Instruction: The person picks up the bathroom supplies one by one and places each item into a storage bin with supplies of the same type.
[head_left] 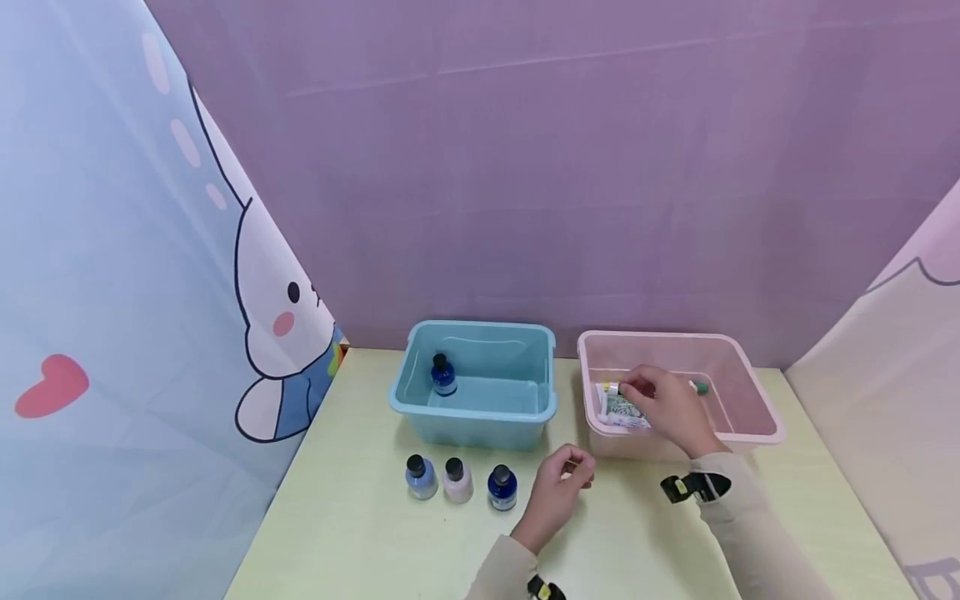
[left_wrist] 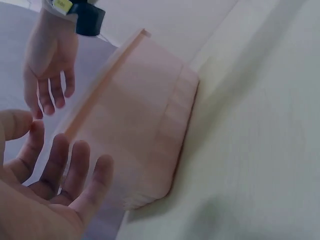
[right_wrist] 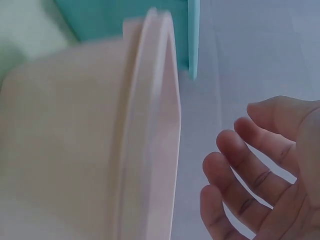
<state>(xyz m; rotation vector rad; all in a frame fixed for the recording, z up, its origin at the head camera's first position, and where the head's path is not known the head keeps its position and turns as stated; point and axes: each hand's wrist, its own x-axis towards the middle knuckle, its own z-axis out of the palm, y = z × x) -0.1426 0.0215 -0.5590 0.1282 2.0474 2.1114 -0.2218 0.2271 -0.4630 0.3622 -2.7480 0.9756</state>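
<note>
Left hand (head_left: 557, 492), lower centre, grip loose, empty; stray sweep could topple navy bottle (head_left: 502, 490). Right hand (head_left: 670, 408), grip also empty, over pink bin (head_left: 618, 446); low pass might jolt it.

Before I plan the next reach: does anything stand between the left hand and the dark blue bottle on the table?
Nothing visible does: in the head view, only bare table shows between the left hand and that bottle. The pink bottle is beyond it.
</note>
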